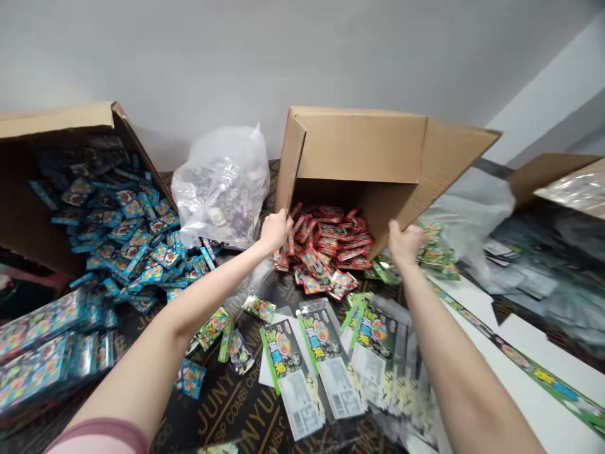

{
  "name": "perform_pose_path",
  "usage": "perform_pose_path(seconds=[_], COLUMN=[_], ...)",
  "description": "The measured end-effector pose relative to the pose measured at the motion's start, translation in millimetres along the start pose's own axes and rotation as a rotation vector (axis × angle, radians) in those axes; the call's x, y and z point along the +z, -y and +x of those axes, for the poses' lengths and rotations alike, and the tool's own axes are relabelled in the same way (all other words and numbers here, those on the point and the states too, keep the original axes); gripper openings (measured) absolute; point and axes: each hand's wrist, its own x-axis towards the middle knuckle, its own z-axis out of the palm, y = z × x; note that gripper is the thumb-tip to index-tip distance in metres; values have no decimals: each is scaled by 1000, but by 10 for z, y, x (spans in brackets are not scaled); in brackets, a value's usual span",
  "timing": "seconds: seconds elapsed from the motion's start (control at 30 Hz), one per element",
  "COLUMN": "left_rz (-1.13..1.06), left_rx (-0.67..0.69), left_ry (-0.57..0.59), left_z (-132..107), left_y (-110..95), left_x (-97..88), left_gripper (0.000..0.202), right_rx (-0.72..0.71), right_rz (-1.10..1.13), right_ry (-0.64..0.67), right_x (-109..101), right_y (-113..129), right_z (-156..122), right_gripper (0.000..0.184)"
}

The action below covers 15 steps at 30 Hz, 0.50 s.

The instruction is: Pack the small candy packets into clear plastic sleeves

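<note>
A cardboard box (362, 148) lies tipped on its side, its mouth toward me. My left hand (276, 231) grips the edge of its left flap, fingers closed. On the other side, my right hand (405, 243) is closed round the lower edge of the right flap. Small red packets (331, 243) fill the bottom of the box and spill out of its mouth onto the black surface. Green packets (437, 252) lie just beyond my right hand. Between my forearms, flat printed plastic pouches (326, 353) are fanned out in overlapping rows.
At left, another tipped box (61, 116) spills blue packets (137, 233); stacked blue packs (42, 353) sit below it. A translucent plastic bag (222, 183) stands between the boxes. White sheets (534, 353) and a third box (548, 176) lie at right.
</note>
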Motion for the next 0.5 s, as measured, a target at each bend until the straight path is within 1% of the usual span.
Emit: perform_pose_path(seconds=[0.07, 0.13, 0.2, 0.27, 0.37, 0.43, 0.47, 0.5], left_rz=[5, 8, 12, 22, 128, 133, 115, 97], left_rx=[-12, -33, -52, -65, -162, -211, -223, -215], left_ry=[-4, -9, -12, -22, -135, -198, -198, -185], left_z=[7, 70, 162, 258, 389, 433, 424, 389], left_y=[27, 132, 298, 497, 787, 917, 952, 965], left_x=[75, 52, -43, -162, -299, -352, -373, -395], left_gripper=[29, 29, 31, 33, 32, 34, 35, 35], right_rx=[-19, -49, -73, -99, -173, -264, -300, -315], right_rz=[6, 20, 39, 84, 184, 251, 256, 236], right_ry=[-19, 3, 35, 91, 175, 222, 210, 166], right_x=[37, 74, 109, 157, 274, 334, 340, 325], right_y=[-40, 11, 153, 361, 666, 760, 756, 716], right_z=[37, -29, -193, -405, -647, -699, -691, -660], right_gripper=[39, 39, 41, 43, 44, 44, 44, 42])
